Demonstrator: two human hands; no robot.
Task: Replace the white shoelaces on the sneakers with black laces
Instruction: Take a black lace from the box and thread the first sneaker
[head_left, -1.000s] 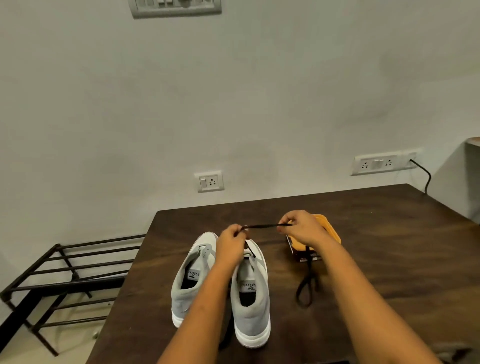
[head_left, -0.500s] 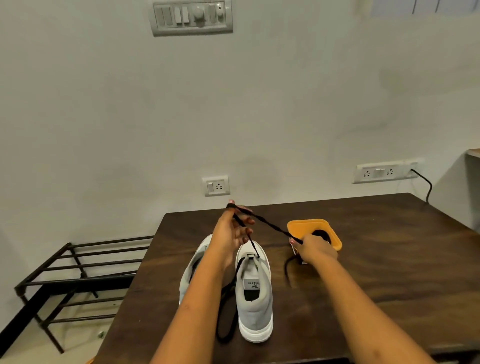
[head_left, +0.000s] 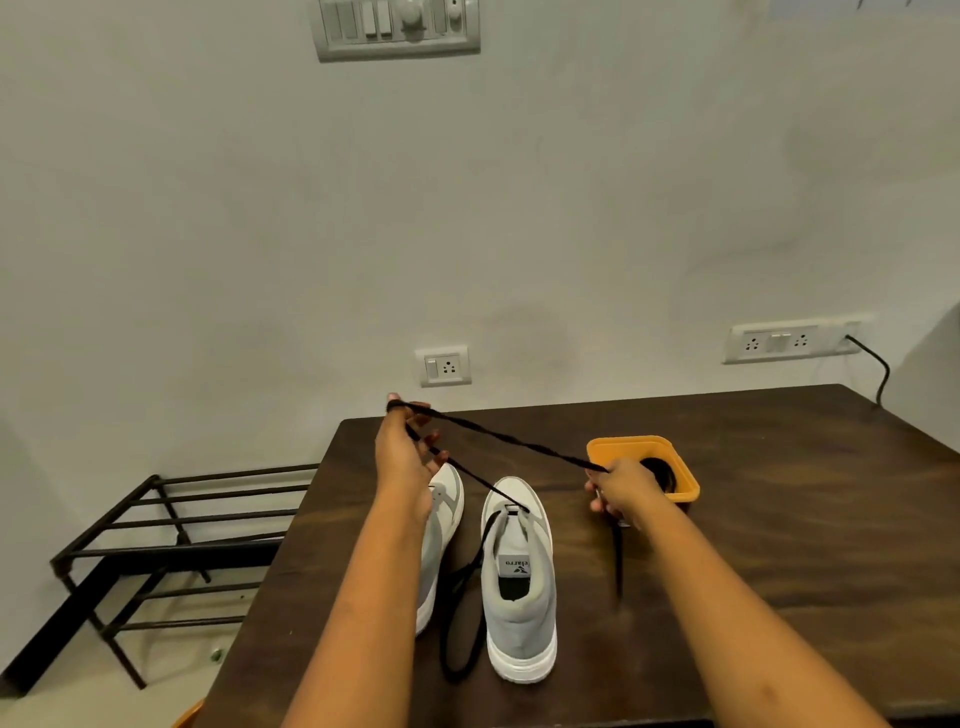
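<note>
One lace (head_left: 498, 439) runs taut across mid-frame, its end threaded into the sneaker (head_left: 519, 582) below! Left hand (head_left: 405, 457) hooks it on curled fingers, while right hand (head_left: 621, 491) pinches it against the tub (head_left: 680, 467), centre right.

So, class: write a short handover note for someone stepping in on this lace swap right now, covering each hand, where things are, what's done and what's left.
Left hand: raised, holding the black lace looped over its fingers.
Right hand: pinches the same lace beside the orange tub, with the tail trailing on the table.
The lace passes through the front eyelets of the sneaker nearer the tub; a loop lies between the shoes. The other sneaker is half hidden by the forearm.
Done: no white laces in view; first eyelets threaded.
Left: lace upward, then do the second shoe.
</note>
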